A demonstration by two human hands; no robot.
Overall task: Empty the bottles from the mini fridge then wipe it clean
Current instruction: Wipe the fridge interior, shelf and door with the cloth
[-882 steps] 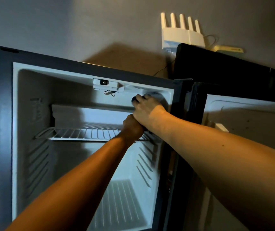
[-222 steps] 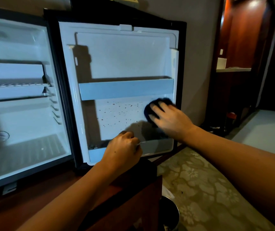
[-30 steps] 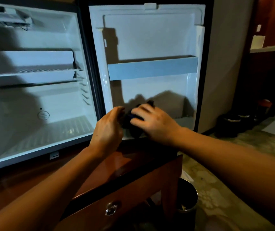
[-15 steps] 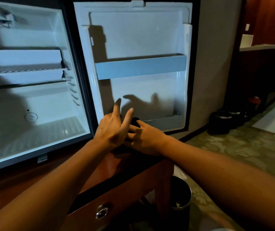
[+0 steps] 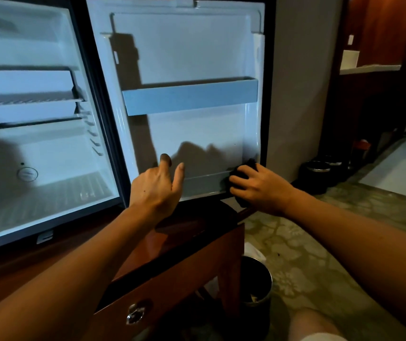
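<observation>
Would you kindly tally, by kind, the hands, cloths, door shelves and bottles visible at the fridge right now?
Hands: 2, left hand and right hand
Dark cloth: 1
Door shelves: 2, upper shelf and lower shelf
Bottles in the fridge: 0
Total: 5

Your right hand (image 5: 258, 187) covered most of the dark cloth (image 5: 245, 168). The fridge cabinet (image 5: 37, 143) ran off the left edge, and the bin's (image 5: 256, 286) contents were too dark to tell.

Dim room: grey wall (image 5: 300, 70), patterned floor (image 5: 320, 242), wooden cabinet (image 5: 184, 274)
</observation>
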